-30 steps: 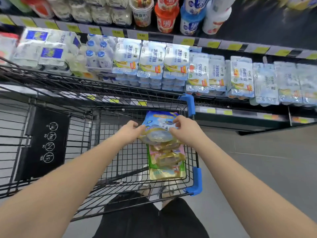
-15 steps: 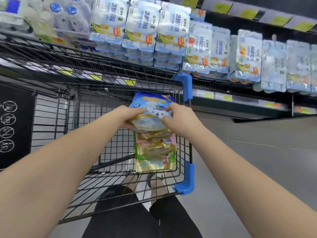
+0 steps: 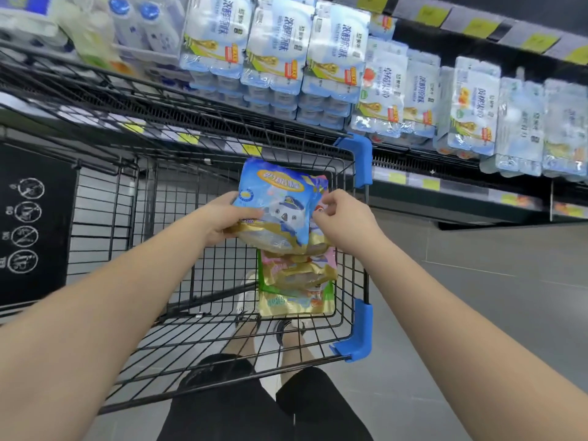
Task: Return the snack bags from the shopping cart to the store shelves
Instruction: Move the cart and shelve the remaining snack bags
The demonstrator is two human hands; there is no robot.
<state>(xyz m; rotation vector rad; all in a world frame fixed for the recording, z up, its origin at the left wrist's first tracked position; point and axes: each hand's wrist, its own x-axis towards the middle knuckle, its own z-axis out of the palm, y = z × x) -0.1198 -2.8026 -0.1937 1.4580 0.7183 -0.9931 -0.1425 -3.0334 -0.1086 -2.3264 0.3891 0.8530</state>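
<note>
A blue snack bag (image 3: 276, 202) with a cartoon figure is raised over the black wire shopping cart (image 3: 203, 342). My left hand (image 3: 222, 218) grips its lower left edge. My right hand (image 3: 342, 218) pinches the right edge of a second bag tucked behind the blue one. Below them, a pink bag (image 3: 305, 265) and a green bag (image 3: 296, 300) lie stacked against the cart's right wall.
Store shelves (image 3: 413, 183) ahead hold blue-and-white multipacks (image 3: 280, 49) with yellow price tags along the edge. The cart has blue corner guards (image 3: 358, 338) and a black sign panel (image 3: 31, 224) at left. Grey floor (image 3: 493, 313) lies to the right.
The bags in my hands have risen higher above the stack in the cart. The view has tilted down and moved nearer the shelf.
</note>
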